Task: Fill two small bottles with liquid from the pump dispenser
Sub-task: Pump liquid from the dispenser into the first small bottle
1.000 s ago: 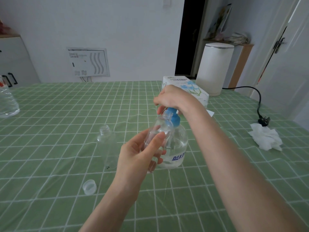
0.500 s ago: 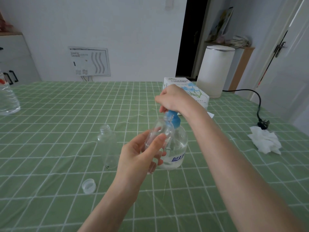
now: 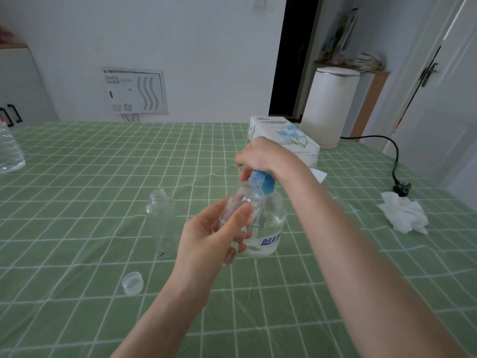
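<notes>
Surface: green checked tablecloth (image 3: 77, 254) under clear film.
Cap (image 3: 133, 282): lies loose, open side up, nearest the viewer.
Left hand (image 3: 209, 239): thumb and fingers wrapped round held bottle (image 3: 240, 200), clear of the cloth.
Held bottle: long axis tilted, mouth up and away, at the blue pump head.
Second bottle (image 3: 164, 223): upright, uncapped, left of that hand.
Pump dispenser (image 3: 271, 223): upright on the cloth, behind held bottle.
Right hand (image 3: 263, 157): curled over the pump head from above.
Tissue box (image 3: 281, 133): beyond right hand.
</notes>
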`<control>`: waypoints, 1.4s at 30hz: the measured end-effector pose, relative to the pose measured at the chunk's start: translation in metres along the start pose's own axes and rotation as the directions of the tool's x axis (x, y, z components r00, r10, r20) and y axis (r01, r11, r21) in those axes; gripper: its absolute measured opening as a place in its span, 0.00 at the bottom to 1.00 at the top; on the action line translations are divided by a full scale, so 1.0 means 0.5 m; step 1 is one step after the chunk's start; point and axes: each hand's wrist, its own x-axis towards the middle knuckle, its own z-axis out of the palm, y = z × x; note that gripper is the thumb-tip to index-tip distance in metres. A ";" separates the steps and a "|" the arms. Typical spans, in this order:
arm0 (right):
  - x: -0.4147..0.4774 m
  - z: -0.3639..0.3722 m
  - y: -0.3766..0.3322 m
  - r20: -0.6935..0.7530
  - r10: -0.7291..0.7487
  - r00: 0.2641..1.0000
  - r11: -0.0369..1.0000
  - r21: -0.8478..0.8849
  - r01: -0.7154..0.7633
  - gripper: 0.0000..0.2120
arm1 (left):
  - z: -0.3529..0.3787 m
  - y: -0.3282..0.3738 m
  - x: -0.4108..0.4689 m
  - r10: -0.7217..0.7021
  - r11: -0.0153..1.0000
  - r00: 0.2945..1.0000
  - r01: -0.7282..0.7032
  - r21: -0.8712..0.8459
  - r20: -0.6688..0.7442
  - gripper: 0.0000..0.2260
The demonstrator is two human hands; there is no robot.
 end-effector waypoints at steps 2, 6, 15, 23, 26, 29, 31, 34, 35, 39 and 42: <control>0.000 0.002 0.002 -0.003 -0.005 1.000 1.000 -0.002 0.005 0.14 | 0.000 0.000 -0.001 -0.004 1.000 1.000 0.004 -0.008 -0.001 0.19; -0.004 -0.007 -0.004 -0.033 -0.039 0.999 0.999 -0.015 0.038 0.14 | 0.001 0.001 0.000 0.002 1.000 1.000 -0.002 -0.005 0.003 0.18; -0.006 -0.017 -0.012 -0.038 -0.031 0.999 0.999 -0.020 0.030 0.14 | -0.001 0.003 0.001 0.020 1.000 1.000 -0.020 -0.008 0.012 0.17; -0.006 -0.003 -0.003 0.012 0.013 1.000 1.000 0.004 -0.013 0.15 | 0.001 0.002 0.000 0.013 1.000 1.000 -0.013 0.002 0.005 0.17; -0.006 0.001 0.000 -0.006 -0.002 1.000 1.000 0.009 0.002 0.15 | -0.001 0.000 0.000 0.010 1.000 1.000 -0.010 0.000 0.002 0.18; -0.004 -0.001 0.000 -0.057 -0.032 0.998 0.999 0.017 0.033 0.14 | -0.001 0.000 0.000 0.013 1.000 1.000 -0.012 -0.011 0.012 0.19; -0.004 -0.008 -0.003 -0.108 -0.061 0.992 0.997 0.045 0.066 0.11 | -0.001 0.001 0.000 0.024 1.000 1.000 -0.024 -0.010 0.020 0.19; -0.007 -0.018 -0.007 -0.169 -0.083 0.982 0.994 0.062 0.094 0.10 | -0.002 0.002 0.003 0.040 0.999 0.999 -0.040 -0.002 0.026 0.18; -0.007 -0.017 -0.007 -0.156 -0.077 0.985 0.994 0.062 0.088 0.12 | -0.002 -0.001 0.005 0.039 0.999 0.999 -0.039 0.001 0.021 0.17; -0.006 -0.014 -0.010 -0.084 -0.063 0.994 0.997 0.045 0.067 0.14 | -0.004 -0.003 0.006 0.041 0.999 0.999 -0.041 -0.006 0.014 0.16; -0.002 -0.008 -0.003 -0.067 -0.041 0.997 0.998 0.041 0.044 0.14 | -0.002 -0.004 0.006 0.035 0.999 0.999 -0.035 -0.002 0.011 0.16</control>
